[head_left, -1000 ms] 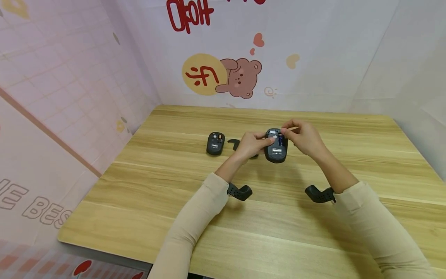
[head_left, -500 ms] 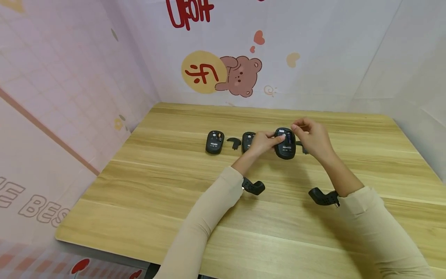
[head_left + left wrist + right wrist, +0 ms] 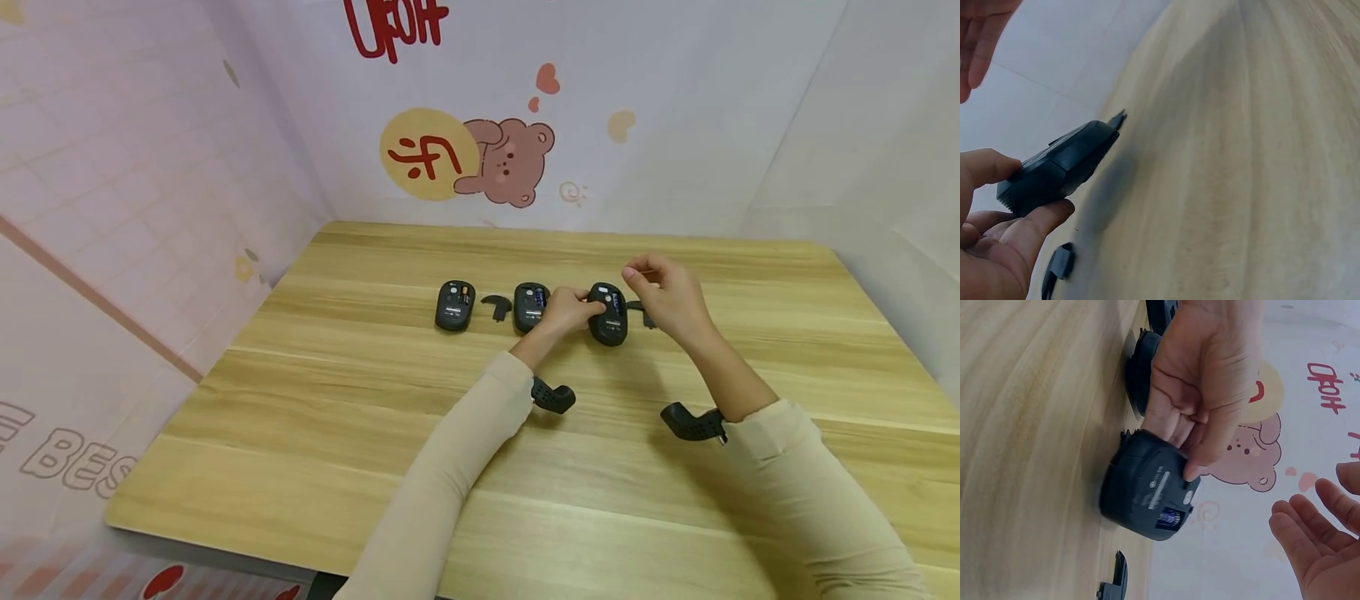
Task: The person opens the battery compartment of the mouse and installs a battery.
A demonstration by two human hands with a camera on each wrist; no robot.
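My left hand (image 3: 567, 312) grips a black computer mouse (image 3: 613, 327) with its underside facing up. A blue battery (image 3: 1171, 517) shows in the mouse's uncovered compartment. In the left wrist view the thumb lies on top of the mouse (image 3: 1063, 165) and the fingers are under it, close over the table. My right hand (image 3: 670, 298) hovers just right of the mouse, its fingers loosely bent and nothing between them. The right wrist view shows that hand (image 3: 1322, 544) apart from the mouse. A black battery cover (image 3: 648, 317) lies on the table behind the right hand, partly hidden.
Two more upturned mice stand to the left: a near one (image 3: 528, 307) with blue batteries, partly behind the left hand, and a far-left one (image 3: 453, 308) with orange-and-black batteries. Another black cover (image 3: 497, 306) lies between them. The wooden table (image 3: 360, 400) meets a printed backdrop (image 3: 675, 167).
The held mouse has moved right and down toward the table, uncovering the middle mouse to view. My right hand has left the battery compartment and drawn away to the right.
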